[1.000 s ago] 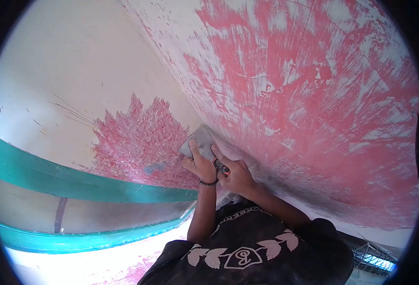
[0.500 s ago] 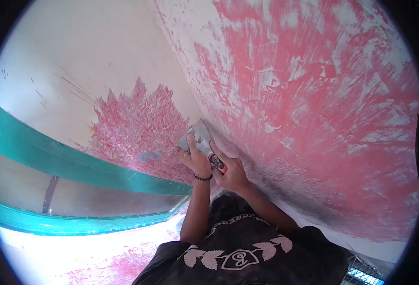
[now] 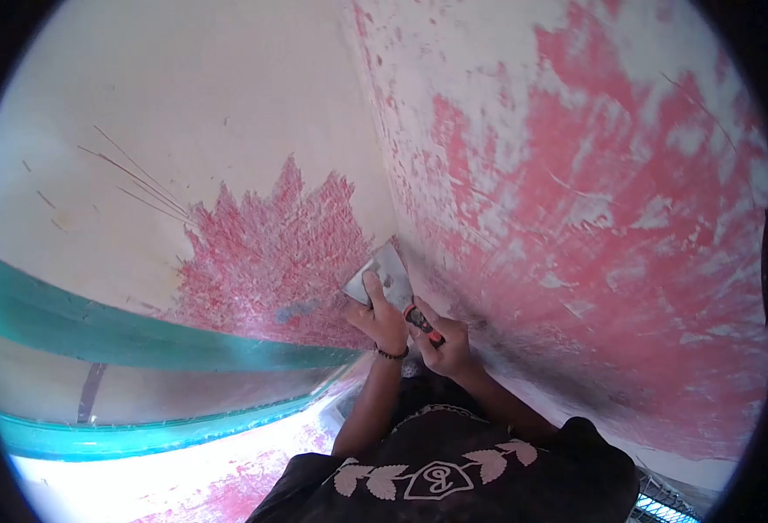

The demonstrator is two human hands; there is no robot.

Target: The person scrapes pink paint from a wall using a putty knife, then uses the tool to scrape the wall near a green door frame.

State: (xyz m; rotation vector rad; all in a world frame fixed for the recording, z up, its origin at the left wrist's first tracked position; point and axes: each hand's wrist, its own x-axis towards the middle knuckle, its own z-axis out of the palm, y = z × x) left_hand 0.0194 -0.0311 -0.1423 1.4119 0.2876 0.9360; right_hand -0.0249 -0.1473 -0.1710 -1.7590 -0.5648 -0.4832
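On the far left, we see a green band (image 3: 122,327) that bends along under a pale wall (image 3: 192,96). Next comes a rough pink patch (image 3: 270,248) with a pointy top edge. Just beside it is our left hand (image 3: 384,324), with dark beads (image 3: 392,354) on the wrist. One finger lies flat on the shiny blade of the scraper (image 3: 393,272), but we cannot tell if the hand pinches it. The blade sits at the corner, up and left of our right hand (image 3: 445,349), which is closed around the red and black handle (image 3: 425,327). On the right is a big wall with pink and white smears (image 3: 593,192).
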